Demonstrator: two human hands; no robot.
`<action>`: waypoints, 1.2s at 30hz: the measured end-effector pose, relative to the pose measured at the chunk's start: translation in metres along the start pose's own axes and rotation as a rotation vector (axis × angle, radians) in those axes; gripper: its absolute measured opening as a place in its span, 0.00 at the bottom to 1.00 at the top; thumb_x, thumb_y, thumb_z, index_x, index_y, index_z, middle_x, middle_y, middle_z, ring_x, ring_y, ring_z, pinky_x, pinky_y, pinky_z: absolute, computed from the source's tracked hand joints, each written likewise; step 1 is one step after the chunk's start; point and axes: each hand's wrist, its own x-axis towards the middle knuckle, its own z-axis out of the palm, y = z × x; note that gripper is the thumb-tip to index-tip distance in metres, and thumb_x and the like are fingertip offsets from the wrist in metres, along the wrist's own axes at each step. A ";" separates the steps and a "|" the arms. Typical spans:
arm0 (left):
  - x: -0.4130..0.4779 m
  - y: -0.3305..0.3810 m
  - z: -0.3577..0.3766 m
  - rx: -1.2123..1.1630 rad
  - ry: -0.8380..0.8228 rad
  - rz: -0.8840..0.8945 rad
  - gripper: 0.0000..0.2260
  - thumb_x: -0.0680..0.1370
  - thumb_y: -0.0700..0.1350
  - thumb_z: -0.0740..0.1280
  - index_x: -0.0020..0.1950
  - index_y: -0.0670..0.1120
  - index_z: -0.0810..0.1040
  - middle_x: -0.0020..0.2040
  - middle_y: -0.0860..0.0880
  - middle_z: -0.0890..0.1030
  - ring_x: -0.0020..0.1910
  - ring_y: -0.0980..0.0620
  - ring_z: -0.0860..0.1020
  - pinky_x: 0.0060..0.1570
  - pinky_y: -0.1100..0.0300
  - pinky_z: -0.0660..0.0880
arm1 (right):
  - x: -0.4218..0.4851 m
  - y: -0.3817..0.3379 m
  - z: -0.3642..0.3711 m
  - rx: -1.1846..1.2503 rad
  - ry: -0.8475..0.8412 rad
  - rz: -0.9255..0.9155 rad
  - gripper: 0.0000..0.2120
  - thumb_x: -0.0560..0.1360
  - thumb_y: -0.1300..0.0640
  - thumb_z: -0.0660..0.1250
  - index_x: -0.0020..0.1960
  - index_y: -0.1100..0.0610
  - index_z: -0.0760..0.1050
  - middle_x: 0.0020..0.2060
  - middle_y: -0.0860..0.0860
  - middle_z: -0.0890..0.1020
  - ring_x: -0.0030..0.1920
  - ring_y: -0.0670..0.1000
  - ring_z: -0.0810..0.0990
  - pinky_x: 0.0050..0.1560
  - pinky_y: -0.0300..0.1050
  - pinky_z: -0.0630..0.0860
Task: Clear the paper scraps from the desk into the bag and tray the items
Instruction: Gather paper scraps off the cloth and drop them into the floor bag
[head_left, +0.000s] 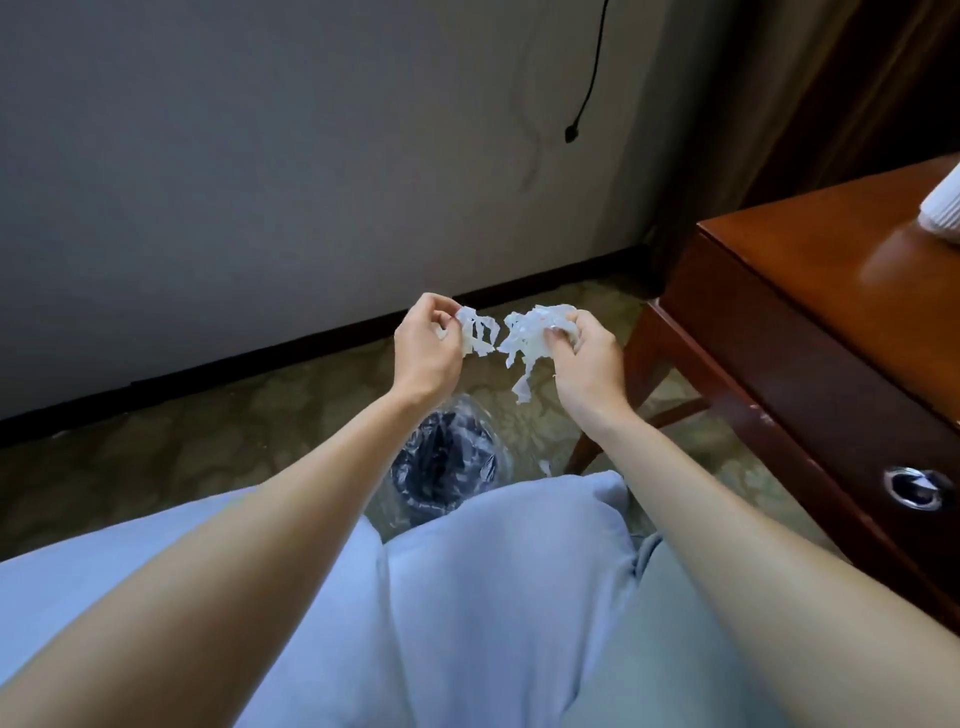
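Observation:
My left hand (426, 348) pinches a small bunch of white paper scraps (479, 335). A larger crumpled bunch of white scraps (530, 338) is gripped in my right hand (584, 358), with a strip dangling down from it. Both hands are held above the floor, just beyond a bin lined with a clear plastic bag (441, 462), whose dark opening shows between my forearms. The two bunches hang a little apart from each other.
A reddish wooden desk (810, 291) with a drawer pull (911, 486) stands at the right, a white ribbed object (943, 202) on its top. A black cable (589, 88) hangs down the grey wall. Patterned carpet covers the floor. My blue-clad lap fills the foreground.

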 end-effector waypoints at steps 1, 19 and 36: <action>0.001 -0.009 0.000 0.004 0.007 -0.012 0.05 0.80 0.39 0.63 0.51 0.46 0.77 0.42 0.55 0.76 0.42 0.60 0.73 0.41 0.77 0.68 | 0.001 0.005 0.010 0.007 -0.014 0.013 0.09 0.82 0.56 0.61 0.46 0.60 0.72 0.35 0.55 0.74 0.34 0.47 0.68 0.35 0.44 0.66; 0.010 -0.166 0.034 -0.136 0.082 -0.337 0.07 0.80 0.41 0.63 0.57 0.49 0.73 0.49 0.56 0.76 0.50 0.59 0.75 0.46 0.72 0.69 | 0.015 0.105 0.135 -0.094 -0.194 0.158 0.11 0.82 0.54 0.59 0.59 0.57 0.75 0.49 0.51 0.80 0.41 0.47 0.75 0.38 0.40 0.69; 0.004 -0.254 0.072 -0.162 0.041 -0.555 0.09 0.81 0.42 0.63 0.59 0.50 0.78 0.49 0.58 0.78 0.49 0.65 0.75 0.47 0.71 0.70 | 0.023 0.166 0.198 -0.024 -0.296 0.290 0.05 0.81 0.55 0.58 0.52 0.49 0.73 0.39 0.44 0.74 0.37 0.43 0.70 0.39 0.41 0.65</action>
